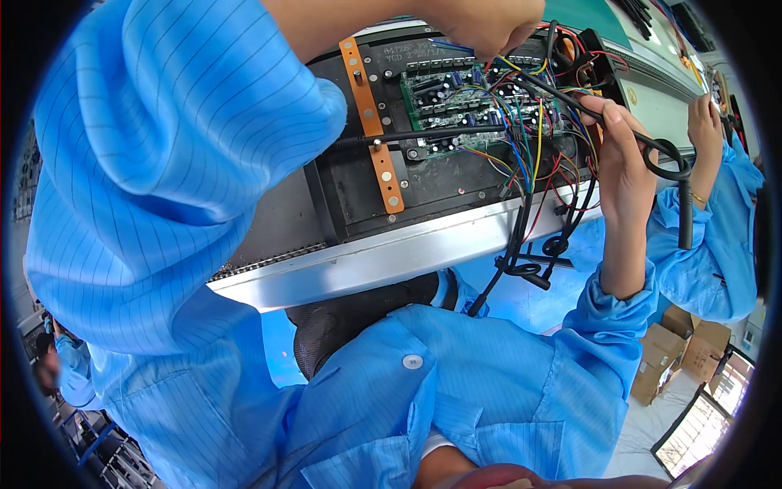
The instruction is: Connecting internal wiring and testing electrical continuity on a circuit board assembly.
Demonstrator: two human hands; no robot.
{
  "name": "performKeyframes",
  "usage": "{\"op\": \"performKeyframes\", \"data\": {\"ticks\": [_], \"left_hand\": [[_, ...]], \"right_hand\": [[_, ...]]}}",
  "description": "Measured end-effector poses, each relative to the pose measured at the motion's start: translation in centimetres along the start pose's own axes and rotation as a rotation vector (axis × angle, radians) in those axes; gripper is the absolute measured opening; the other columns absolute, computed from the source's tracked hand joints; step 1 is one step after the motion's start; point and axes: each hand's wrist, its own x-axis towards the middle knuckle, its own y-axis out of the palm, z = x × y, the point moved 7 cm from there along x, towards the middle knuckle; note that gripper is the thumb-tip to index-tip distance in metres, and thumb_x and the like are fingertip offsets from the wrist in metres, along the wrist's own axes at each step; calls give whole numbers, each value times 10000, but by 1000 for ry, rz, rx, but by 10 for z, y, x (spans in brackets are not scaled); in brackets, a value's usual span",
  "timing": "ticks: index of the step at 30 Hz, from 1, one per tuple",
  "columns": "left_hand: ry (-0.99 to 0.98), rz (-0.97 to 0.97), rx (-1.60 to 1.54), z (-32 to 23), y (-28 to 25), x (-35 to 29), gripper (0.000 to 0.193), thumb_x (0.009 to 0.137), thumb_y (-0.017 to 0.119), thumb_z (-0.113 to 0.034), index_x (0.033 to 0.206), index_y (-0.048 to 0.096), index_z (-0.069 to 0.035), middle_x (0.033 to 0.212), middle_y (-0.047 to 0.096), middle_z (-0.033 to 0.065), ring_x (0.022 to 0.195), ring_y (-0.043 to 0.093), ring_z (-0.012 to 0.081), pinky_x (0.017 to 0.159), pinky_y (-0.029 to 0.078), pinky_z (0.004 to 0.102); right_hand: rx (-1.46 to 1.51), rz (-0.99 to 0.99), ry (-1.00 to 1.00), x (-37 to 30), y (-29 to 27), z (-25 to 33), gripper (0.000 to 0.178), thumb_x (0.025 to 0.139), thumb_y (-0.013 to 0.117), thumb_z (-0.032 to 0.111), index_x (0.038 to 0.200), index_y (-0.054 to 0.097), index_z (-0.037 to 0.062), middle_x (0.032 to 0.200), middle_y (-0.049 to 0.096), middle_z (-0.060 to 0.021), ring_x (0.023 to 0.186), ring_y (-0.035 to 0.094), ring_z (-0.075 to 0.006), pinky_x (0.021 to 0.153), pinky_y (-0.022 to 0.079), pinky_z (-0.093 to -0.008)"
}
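At the top edge my left hand (pixel 482 23) is bent down over the wires at the far side of a green circuit board (pixel 414 104). Its fingers are closed and partly hidden, so what they hold does not show. My right hand (pixel 626 167) pinches a black cable (pixel 562 94) between thumb and fingers, right of the board. From there the cable runs left toward the wires, and its other end loops and hangs down at the right. Thin coloured wires (pixel 538 151) spread over the board's right part. The board sits in a black housing (pixel 440 183).
Two orange bars (pixel 362 85) with bolts cross the housing left of the board. A silver metal edge (pixel 366 265) runs along the near side, with knotted black cables (pixel 517 244) hanging over it. At the right is another person's hand (pixel 705 126). Cardboard boxes (pixel 664 359) stand lower right.
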Motion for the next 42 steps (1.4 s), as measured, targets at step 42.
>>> {"op": "performKeyframes", "data": {"ticks": [42], "left_hand": [[268, -629, 654, -55, 29, 12, 120, 740, 553, -88, 669, 649, -99, 643, 637, 53, 516, 549, 218, 387, 405, 372]], "right_hand": [[36, -81, 277, 2, -25, -24, 418, 916, 372, 272, 1262, 452, 51, 1285, 442, -112, 1169, 427, -204, 964, 341, -303]]}}
